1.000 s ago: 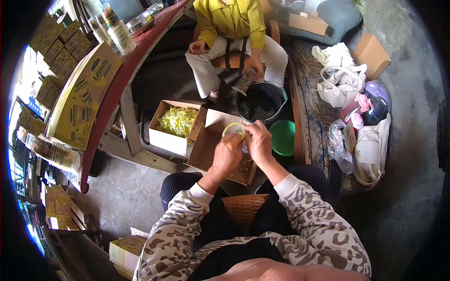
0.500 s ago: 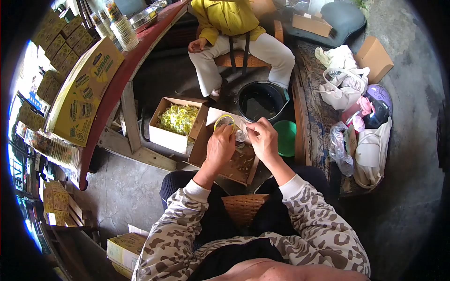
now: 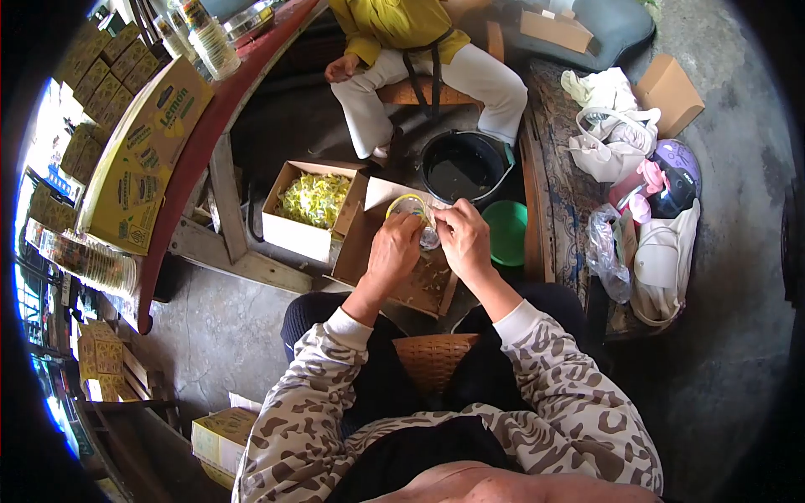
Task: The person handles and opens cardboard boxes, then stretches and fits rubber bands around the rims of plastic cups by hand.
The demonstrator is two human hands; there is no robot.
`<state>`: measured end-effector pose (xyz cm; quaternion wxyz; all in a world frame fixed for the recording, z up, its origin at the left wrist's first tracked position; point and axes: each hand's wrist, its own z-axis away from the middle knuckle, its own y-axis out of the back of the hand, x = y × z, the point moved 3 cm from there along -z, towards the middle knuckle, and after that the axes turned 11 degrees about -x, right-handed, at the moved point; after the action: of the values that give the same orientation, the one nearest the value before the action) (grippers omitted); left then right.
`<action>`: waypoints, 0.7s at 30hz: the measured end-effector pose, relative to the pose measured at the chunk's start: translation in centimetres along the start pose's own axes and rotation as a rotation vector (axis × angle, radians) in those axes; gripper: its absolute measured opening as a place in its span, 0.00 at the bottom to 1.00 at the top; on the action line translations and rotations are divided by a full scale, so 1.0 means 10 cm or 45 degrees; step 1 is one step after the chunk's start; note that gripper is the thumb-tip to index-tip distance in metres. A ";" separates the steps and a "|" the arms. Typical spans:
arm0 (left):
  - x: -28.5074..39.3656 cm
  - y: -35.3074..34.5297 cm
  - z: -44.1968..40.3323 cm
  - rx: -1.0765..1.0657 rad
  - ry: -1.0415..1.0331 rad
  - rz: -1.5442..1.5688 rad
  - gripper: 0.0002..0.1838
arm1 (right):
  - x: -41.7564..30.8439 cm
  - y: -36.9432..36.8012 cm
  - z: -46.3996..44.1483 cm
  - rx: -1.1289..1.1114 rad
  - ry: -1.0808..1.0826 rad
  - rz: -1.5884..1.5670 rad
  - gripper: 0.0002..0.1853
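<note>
Above the open carton [image 3: 355,253], the left hand [image 3: 396,249] grips a yellow-rimmed clear item [image 3: 406,199]; the right hand [image 3: 465,241] is pinched narrow beside it, its contents unclear. Left of the carton sits a box [image 3: 293,237] of yellow strips [image 3: 314,199]; right of the carton, a green basin [image 3: 506,235].

Below the left hand [image 3: 396,243] lies an open carton [image 3: 356,251]; left of that hand, a cardboard box [image 3: 293,236] holds trimmings [image 3: 314,199]. Beyond the right hand [image 3: 463,239] stands a bucket [image 3: 428,178], with a basin [image 3: 507,239] just right of the hand and a helmet [image 3: 682,168] farther right.
</note>
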<state>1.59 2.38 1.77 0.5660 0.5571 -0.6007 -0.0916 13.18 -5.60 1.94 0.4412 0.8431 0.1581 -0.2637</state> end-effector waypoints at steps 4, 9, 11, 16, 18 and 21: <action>-0.03 -0.02 0.00 -0.002 -0.038 0.008 0.04 | 0.01 -0.04 0.01 0.041 0.002 0.009 0.07; 0.12 -0.14 0.06 -0.061 -0.177 0.041 0.05 | 0.09 0.00 -0.07 0.164 0.040 0.188 0.05; 0.17 -0.12 0.05 -0.052 -0.187 0.028 0.05 | 0.17 -0.01 -0.09 0.151 -0.014 0.089 0.05; 0.12 0.06 -0.03 -0.022 -0.130 -0.015 0.06 | 0.09 0.02 -0.08 0.020 -0.028 -0.159 0.06; 0.12 0.13 -0.04 0.031 -0.118 -0.018 0.05 | 0.05 0.05 -0.08 0.039 -0.013 -0.135 0.06; 0.07 0.14 -0.02 0.026 -0.049 -0.091 0.01 | 0.06 0.08 -0.08 0.085 -0.029 -0.135 0.07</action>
<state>1.15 2.48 3.33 0.5449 0.5822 -0.5921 -0.1163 14.31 -5.43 2.51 0.3998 0.8449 0.1887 -0.3013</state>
